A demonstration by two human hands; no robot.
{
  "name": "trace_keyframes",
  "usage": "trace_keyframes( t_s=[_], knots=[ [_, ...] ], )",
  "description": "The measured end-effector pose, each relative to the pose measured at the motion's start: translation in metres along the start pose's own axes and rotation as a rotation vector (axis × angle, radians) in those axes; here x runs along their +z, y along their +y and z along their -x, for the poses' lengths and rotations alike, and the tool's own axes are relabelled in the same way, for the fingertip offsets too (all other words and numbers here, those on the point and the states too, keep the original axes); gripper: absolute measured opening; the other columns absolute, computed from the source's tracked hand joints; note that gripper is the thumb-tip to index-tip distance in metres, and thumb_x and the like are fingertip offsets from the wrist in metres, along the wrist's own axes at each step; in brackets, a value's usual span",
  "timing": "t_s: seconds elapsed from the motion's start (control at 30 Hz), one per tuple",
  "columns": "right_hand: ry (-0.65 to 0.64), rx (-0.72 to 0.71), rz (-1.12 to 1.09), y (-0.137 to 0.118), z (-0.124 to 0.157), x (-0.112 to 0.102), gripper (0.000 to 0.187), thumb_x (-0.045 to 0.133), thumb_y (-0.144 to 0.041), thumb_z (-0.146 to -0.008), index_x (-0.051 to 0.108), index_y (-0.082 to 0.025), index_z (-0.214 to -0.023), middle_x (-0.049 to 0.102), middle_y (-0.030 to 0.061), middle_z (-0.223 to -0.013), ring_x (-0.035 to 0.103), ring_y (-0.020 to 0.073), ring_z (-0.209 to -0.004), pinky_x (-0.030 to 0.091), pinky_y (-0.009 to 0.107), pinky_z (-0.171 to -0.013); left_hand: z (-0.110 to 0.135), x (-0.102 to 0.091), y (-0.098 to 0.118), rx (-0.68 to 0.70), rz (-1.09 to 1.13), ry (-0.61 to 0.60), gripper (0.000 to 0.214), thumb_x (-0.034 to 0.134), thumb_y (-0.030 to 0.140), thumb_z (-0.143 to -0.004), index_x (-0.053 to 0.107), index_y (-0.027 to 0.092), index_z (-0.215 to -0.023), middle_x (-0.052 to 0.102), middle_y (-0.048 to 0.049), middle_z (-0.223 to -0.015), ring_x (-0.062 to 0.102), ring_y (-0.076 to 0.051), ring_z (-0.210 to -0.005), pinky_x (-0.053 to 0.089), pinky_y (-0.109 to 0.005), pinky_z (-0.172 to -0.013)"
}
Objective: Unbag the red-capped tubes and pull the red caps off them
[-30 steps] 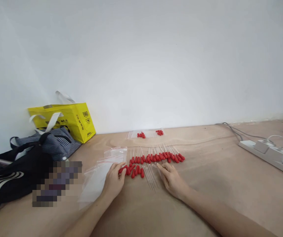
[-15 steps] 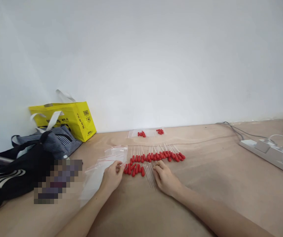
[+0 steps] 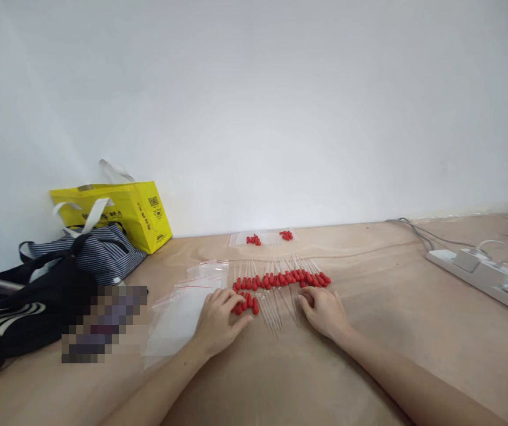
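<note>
Several glass droppers with red rubber bulbs (image 3: 280, 279) lie in a row on the wooden tabletop (image 3: 391, 331). A smaller group of droppers (image 3: 247, 303) lies nearer me. My left hand (image 3: 219, 322) rests flat over that group, its fingers spread and touching the red bulbs. My right hand (image 3: 324, 309) lies beside the glass tubes (image 3: 275, 313), its fingers curled loosely and its fingertips near the row's right end. Clear zip bags (image 3: 183, 310) lie just left of my left hand.
A yellow paper bag (image 3: 120, 213), a striped bag (image 3: 94, 254) and a black bag (image 3: 27, 313) stand at the left by the wall. A filled clear bag with red bulbs (image 3: 267, 238) lies at the back. A white power strip (image 3: 484, 275) with cables sits right.
My left hand moved right from the zip bags onto the near group of droppers and flattened. My right hand moved right, away from the tubes.
</note>
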State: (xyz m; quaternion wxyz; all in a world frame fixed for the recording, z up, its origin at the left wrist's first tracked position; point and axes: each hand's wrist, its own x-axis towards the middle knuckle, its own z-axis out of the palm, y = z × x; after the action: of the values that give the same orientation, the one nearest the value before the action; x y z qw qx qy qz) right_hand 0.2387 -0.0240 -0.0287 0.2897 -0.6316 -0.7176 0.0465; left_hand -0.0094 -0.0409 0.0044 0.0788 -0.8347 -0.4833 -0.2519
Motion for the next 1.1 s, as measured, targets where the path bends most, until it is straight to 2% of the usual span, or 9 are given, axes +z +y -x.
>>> trace_keyframes(
  t_s=[0.13, 0.2, 0.27, 0.43, 0.63, 0.73, 0.87, 0.97, 1.1],
  knots=[
    [-0.147, 0.019, -0.045, -0.010, -0.002, 0.000, 0.020, 0.044, -0.027, -0.079, 0.059, -0.020, -0.068, 0.062, 0.0000, -0.063, 0.053, 0.0147, -0.063, 0.023, 0.024, -0.058, -0.003, 0.010, 0.034, 0.099, 0.016, -0.085, 0.047, 0.060, 0.061, -0.056, 0.056, 0.019, -0.076, 0.057, -0.0041, -0.080, 0.049, -0.022, -0.076, 0.034, -0.037, -0.070],
    [-0.167, 0.018, -0.068, -0.015, -0.003, 0.001, 0.020, 0.045, -0.027, -0.078, 0.059, -0.020, -0.067, 0.061, -0.0005, -0.061, 0.053, 0.0136, -0.061, 0.022, 0.023, -0.056, -0.004, 0.017, 0.044, 0.087, -0.007, -0.088, 0.051, 0.060, 0.064, -0.052, 0.056, 0.018, -0.075, 0.057, -0.0045, -0.078, 0.048, -0.023, -0.075, 0.033, -0.038, -0.070],
    [-0.173, 0.017, -0.089, -0.021, -0.003, 0.002, 0.019, 0.045, -0.026, -0.078, 0.058, -0.020, -0.066, 0.061, -0.0009, -0.060, 0.052, 0.0127, -0.058, 0.022, 0.023, -0.056, -0.006, 0.022, 0.048, 0.067, -0.019, -0.086, 0.047, 0.060, 0.060, -0.056, 0.055, 0.018, -0.076, 0.058, -0.0045, -0.077, 0.048, -0.023, -0.075, 0.032, -0.037, -0.069],
    [-0.211, 0.013, -0.134, -0.032, -0.001, 0.007, 0.018, 0.045, -0.024, -0.077, 0.058, -0.020, -0.066, 0.061, -0.0021, -0.059, 0.051, 0.0111, -0.055, 0.023, 0.022, -0.056, -0.009, 0.020, 0.035, 0.084, 0.000, -0.080, 0.033, 0.058, 0.051, -0.065, 0.053, 0.019, -0.073, 0.058, -0.0026, -0.074, 0.048, -0.021, -0.073, 0.030, -0.034, -0.067],
    [-0.213, 0.039, -0.154, -0.033, -0.001, 0.009, 0.017, 0.047, -0.026, -0.077, 0.063, -0.023, -0.083, 0.064, -0.0018, -0.067, 0.054, 0.0130, -0.064, 0.025, 0.023, -0.061, -0.007, 0.012, 0.025, 0.060, 0.028, -0.080, 0.032, 0.057, 0.049, -0.067, 0.053, 0.019, -0.074, 0.058, -0.0014, -0.071, 0.049, -0.019, -0.071, 0.030, -0.033, -0.068],
    [-0.172, 0.060, -0.173, -0.029, 0.000, 0.009, 0.016, 0.048, -0.026, -0.077, 0.062, -0.023, -0.081, 0.064, -0.0019, -0.067, 0.056, 0.0135, -0.066, 0.026, 0.025, -0.063, -0.021, 0.014, 0.026, -0.030, -0.006, -0.045, 0.020, 0.049, 0.038, -0.076, 0.054, 0.019, -0.077, 0.060, -0.0018, -0.074, 0.051, -0.019, -0.073, 0.031, -0.033, -0.069],
    [-0.099, 0.043, -0.202, -0.023, 0.003, 0.007, 0.014, 0.047, -0.024, -0.077, 0.061, -0.022, -0.073, 0.063, -0.0032, -0.064, 0.055, 0.0133, -0.064, 0.026, 0.026, -0.064, -0.054, 0.026, 0.026, -0.171, -0.101, -0.064, 0.019, 0.048, 0.034, -0.076, 0.055, 0.019, -0.068, 0.061, -0.0028, -0.072, 0.053, -0.021, -0.074, 0.031, -0.034, -0.068],
    [-0.058, 0.024, -0.197, -0.020, 0.005, 0.005, 0.014, 0.048, -0.023, -0.076, 0.061, -0.022, -0.071, 0.063, -0.0036, -0.063, 0.054, 0.0131, -0.063, 0.025, 0.026, -0.064, -0.071, 0.037, 0.023, -0.198, -0.119, -0.079, 0.024, 0.050, 0.038, -0.073, 0.054, 0.018, -0.059, 0.061, -0.0034, -0.065, 0.054, -0.023, -0.072, 0.032, -0.036, -0.068],
    [-0.033, 0.018, -0.195, -0.019, 0.005, 0.003, 0.014, 0.048, -0.021, -0.075, 0.061, -0.022, -0.073, 0.064, -0.0021, -0.066, 0.055, 0.0144, -0.068, 0.024, 0.027, -0.065, -0.077, 0.046, 0.020, -0.222, -0.131, -0.087, 0.024, 0.048, 0.032, -0.075, 0.055, 0.018, -0.056, 0.061, -0.0031, -0.064, 0.055, -0.022, -0.071, 0.032, -0.036, -0.069]
  ],
)
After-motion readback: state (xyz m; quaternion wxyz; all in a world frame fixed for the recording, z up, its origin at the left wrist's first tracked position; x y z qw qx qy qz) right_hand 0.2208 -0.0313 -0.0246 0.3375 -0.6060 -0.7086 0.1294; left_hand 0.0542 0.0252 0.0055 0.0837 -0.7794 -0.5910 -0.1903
